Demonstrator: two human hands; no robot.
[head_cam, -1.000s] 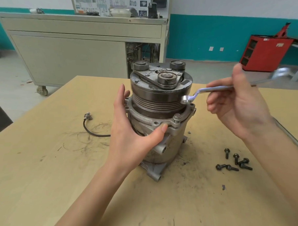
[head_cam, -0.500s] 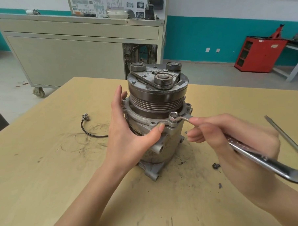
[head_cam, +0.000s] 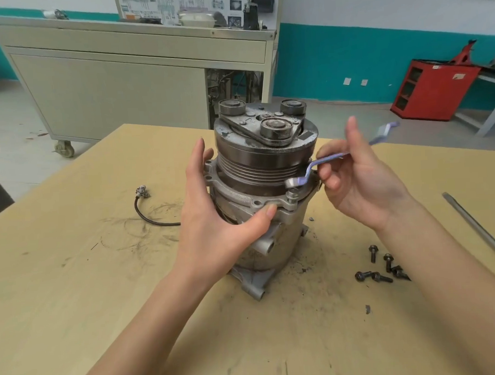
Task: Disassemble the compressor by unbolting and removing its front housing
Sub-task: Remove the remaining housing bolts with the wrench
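The head view is looking down on a compressor (head_cam: 266,215) standing upright near the middle of a scuffed wooden table (head_cam: 74,280), with its grooved pulley (head_cam: 265,158) uppermost. The front housing (head_cam: 241,194) is sitting on the compressor body, its flange just below the pulley.

The left hand (head_cam: 213,217) is bracing the compressor from the left – its fingers are lying straight up against the far side of the flange while the thumb is pressing on the flange's near edge, so it is steadying rather than clenching.

The right hand (head_cam: 362,179) is gripping an offset ring spanner (head_cam: 311,170), with its fingers curled round the shaft. The spanner's ring end is sitting at the head of a bolt (head_cam: 291,197) that is standing raised at the flange's right front corner; whether the ring is fully seated on it is not clear. The spanner's far end is blurring out past the hand.

Five loose bolts (head_cam: 383,266) are lying together on the table to the right of the compressor, well apart from it. A long metal bar (head_cam: 478,228) is lying along the table's right edge. A black cable with a connector (head_cam: 148,208) is curling on the table to the left. Beyond the table a beige wheeled cabinet (head_cam: 108,88) and a red cabinet (head_cam: 432,91) are standing on the floor.
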